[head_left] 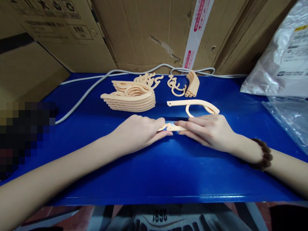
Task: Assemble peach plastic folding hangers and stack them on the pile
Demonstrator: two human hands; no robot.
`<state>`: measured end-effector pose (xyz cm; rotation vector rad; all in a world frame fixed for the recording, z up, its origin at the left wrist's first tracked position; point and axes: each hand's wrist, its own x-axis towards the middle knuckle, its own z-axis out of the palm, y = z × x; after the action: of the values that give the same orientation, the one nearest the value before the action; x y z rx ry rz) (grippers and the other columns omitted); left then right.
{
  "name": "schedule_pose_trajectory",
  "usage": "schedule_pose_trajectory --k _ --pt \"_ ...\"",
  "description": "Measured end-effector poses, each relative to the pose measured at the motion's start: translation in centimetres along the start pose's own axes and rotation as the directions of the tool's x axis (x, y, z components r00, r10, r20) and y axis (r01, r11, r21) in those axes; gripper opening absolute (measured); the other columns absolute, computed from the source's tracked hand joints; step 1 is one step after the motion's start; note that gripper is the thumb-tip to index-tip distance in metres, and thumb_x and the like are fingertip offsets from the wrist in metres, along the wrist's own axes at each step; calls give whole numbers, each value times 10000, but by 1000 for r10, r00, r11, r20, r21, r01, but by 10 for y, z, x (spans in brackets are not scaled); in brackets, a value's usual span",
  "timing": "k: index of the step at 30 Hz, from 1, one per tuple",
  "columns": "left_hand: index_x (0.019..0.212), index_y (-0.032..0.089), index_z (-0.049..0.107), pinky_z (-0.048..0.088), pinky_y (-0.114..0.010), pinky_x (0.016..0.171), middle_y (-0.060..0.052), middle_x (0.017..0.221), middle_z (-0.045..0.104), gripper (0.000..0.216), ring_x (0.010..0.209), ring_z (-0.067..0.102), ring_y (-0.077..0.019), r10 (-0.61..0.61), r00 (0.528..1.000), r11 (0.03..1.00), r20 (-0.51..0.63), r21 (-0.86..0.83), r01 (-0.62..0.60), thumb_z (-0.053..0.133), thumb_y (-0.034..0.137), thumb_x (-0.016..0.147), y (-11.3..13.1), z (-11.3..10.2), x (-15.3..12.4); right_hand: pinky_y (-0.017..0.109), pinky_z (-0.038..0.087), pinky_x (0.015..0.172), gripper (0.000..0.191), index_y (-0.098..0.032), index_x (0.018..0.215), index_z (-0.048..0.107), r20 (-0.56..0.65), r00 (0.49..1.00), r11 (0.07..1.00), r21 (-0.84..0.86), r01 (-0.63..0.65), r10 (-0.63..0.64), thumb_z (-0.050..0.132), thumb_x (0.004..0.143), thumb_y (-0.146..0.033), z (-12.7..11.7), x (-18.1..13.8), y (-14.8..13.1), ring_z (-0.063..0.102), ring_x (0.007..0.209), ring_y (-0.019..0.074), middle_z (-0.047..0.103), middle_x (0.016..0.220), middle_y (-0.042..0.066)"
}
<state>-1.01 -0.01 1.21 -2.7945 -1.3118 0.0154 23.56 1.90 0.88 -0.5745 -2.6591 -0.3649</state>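
Pinching a plastic piece between both hands, low on the table

Plastic piece [171, 127]: small, peach-coloured, lying at or just above the table [154, 179], near its middle. Only a short stretch shows between the fingertips, so its full shape cannot be read.

Left hand [138, 133]: palm down, grip closed on the left end of the piece, thumb under and fingers over. Right hand [208, 131]: same posture, mirrored, grip closed on the right end. The fingertips of the two hands nearly meet over the middle.

Judgement on doing it well: the ends look thin, so pressure should run straight along the piece, without twisting. Wrists resting low on the table would steady both ends. Fingertips are best kept clear of any joint, which is hidden here. A slip would likely send the piece skating across the smooth blue surface.

Just beyond the right hand lies a long hanger arm [192, 103], single and flat, close to the knuckles but apart. Farther back on the left is a stack of hanger arms [131, 98], neat and several deep. Loose hooks [175, 86] lie behind, and beside them a short stack of curved parts [193, 84].

A white cable [81, 96] runs along the back edge and off to the left. Cardboard boxes [149, 32] wall off the rear. There is a plastic bag [281, 57] at far right and a beaded bracelet [263, 158] on the right wrist.
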Motion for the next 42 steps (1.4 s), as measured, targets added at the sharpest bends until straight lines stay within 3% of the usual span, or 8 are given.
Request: schedule_pose_trajectory --k 7,11,16,21,37,42 --pt "834 172 553 187 -269 430 -40 657 663 448 490 607 -196 77 982 987 -171 154 -50 335 504 1040 2 9 -4 254 419 549 282 -143 1128 687 13 1000 1000 0 21 -21 482 1020 -305 1 1 1 669 629 106 751 834 1" --pt "786 172 544 166 -271 412 -41 605 609 448 462 580 -193 120 971 968 -206 242 -68 318 455 1049 1 9 -6 249 422 562 291 -146 1131 685 26 1000 1000 2 11 -11 467 1026 -308 0 2 0 673 643 107 751 831 7" --pt "794 158 554 191 -266 398 -45 598 591 484 462 582 -186 149 960 955 -238 288 -77 245 414 1064 0 9 -6 249 413 556 295 -146 1136 682 22 1000 1000 20 2 -3 472 1024 -318 2 0 1 673 642 110 741 809 5" --pt "786 144 551 230 -262 386 -33 588 559 451 458 586 -181 227 917 920 -329 382 -91 255 338 1066 1 8 -5 244 415 545 313 -151 1140 676 19 1000 998 65 -14 13 444 1034 -332 4 -1 3 682 652 111 751 836 16" --pt "741 160 517 271 -260 378 -6 560 523 394 432 568 -168 267 885 892 -380 445 -78 343 329 1051 1 10 -5 245 424 555 317 -164 1187 661 110 990 973 204 -105 84 465 1021 -348 5 0 7 700 694 140 769 910 28" --pt "741 161 527 313 -266 383 1 555 506 362 433 554 -170 301 878 863 -373 498 -84 363 287 1038 3 7 -6 263 472 668 330 -159 1197 661 145 987 943 313 -113 70 454 1025 -349 4 0 9 715 780 164 772 968 38"
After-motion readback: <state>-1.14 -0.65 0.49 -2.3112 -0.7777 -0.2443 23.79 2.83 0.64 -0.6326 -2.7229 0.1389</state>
